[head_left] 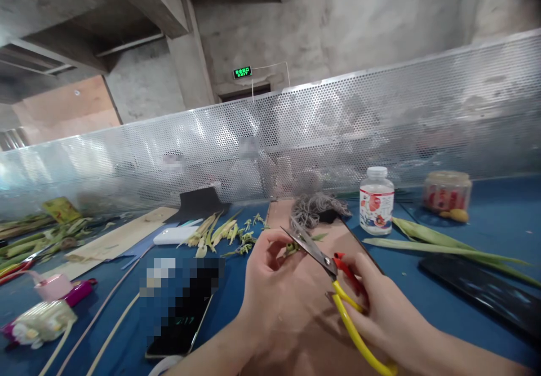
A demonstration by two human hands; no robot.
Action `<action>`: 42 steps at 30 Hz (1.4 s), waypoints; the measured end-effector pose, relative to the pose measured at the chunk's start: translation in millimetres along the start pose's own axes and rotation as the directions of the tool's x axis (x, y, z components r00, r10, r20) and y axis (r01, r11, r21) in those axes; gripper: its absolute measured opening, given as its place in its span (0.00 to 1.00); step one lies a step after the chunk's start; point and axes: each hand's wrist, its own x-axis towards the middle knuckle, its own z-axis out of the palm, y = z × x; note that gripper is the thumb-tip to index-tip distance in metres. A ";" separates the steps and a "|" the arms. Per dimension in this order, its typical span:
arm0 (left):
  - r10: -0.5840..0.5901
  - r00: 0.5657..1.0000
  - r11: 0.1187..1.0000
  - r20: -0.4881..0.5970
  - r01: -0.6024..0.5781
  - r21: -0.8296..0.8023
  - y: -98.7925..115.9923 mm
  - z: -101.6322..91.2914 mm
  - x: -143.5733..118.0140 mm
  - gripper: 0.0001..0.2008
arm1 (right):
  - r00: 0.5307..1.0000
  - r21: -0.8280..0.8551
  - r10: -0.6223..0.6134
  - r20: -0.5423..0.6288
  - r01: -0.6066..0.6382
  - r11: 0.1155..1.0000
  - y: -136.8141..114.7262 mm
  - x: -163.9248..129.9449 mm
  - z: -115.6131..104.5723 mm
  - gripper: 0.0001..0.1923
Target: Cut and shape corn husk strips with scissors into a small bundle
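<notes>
Over a brown board [291,331], my left hand [262,269] pinches a small green piece of leaf [291,248] between thumb and fingers. My right hand [382,294] grips scissors [327,261] with one yellow and one red handle. Their blades are parted and point up and left, right at the green piece. Whether the blades touch it I cannot tell. Behind my hands, a tangle of grey cord [315,209] lies at the board's far end. Small woven-looking green leaf pieces [230,232] are spread left of my left hand.
On the blue table [122,331] to the left lie a phone [186,319], cables and a pink item [53,287]. At right stand a white-capped bottle [376,204] and a jar [447,193], near long leaves [439,247] and a dark phone-like slab [477,288]. A perforated metal screen [380,116] closes the back.
</notes>
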 end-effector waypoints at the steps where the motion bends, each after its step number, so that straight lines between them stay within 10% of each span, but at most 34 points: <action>1: 0.002 1.000 1.000 0.004 -0.002 -0.005 0.1 0.0 -0.6 0.08 | 1.000 -0.028 -0.001 0.012 0.002 1.000 -2.1 0.6 -1.9 0.19; 42: -0.171 0.981 0.967 0.088 0.184 -0.174 -3.0 3.7 2.1 0.04 | 0.996 -0.300 -0.091 -0.015 0.083 0.950 -8.3 5.8 -8.2 0.15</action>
